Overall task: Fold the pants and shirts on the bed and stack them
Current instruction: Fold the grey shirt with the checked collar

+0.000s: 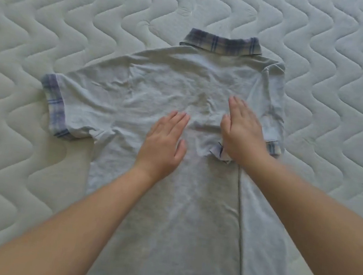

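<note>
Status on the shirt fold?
Both hands flat, left hand, right hand, pressing grey polo shirt. Right side folded in, left sleeve still out. Nothing obstructing.

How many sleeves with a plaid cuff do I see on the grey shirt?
2. One short sleeve lies spread out to the left on the white quilted mattress; the other sleeve is folded inward, partly under the right hand.

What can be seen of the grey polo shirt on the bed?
The grey polo shirt lies back up and wrinkled on the quilted mattress, its plaid collar farthest from the person. The right side is folded inward; the plaid-cuffed left sleeve lies spread out. The left hand and right hand press flat on it.
</note>
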Motion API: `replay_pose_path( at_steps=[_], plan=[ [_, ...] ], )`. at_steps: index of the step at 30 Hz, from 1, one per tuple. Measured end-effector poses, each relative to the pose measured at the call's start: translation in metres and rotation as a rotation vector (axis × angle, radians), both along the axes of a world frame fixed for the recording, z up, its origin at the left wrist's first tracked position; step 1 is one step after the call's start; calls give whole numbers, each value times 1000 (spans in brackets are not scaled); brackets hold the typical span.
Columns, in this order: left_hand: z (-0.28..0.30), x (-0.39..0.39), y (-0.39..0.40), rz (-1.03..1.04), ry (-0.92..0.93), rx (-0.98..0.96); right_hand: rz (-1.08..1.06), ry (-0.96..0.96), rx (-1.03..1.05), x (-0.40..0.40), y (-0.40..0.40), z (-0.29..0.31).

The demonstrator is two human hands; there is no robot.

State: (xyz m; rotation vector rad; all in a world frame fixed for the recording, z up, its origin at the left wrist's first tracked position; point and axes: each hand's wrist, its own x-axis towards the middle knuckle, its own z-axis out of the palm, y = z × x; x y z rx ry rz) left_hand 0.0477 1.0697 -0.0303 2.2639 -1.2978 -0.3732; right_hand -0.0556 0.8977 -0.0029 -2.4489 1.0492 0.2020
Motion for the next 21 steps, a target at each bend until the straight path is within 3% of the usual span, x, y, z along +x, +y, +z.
replay_pose_path(
  at_steps=[4,8,21],
  plan=[
    [-13,77,35,139,-156,262,139,-38,54,60,51,-13],
    [-38,99,51,147,-160,437,220,-49,91,112,77,-21],
    [-68,95,61,156,-259,260,187,68,-150,187,22,-68]
  ],
)
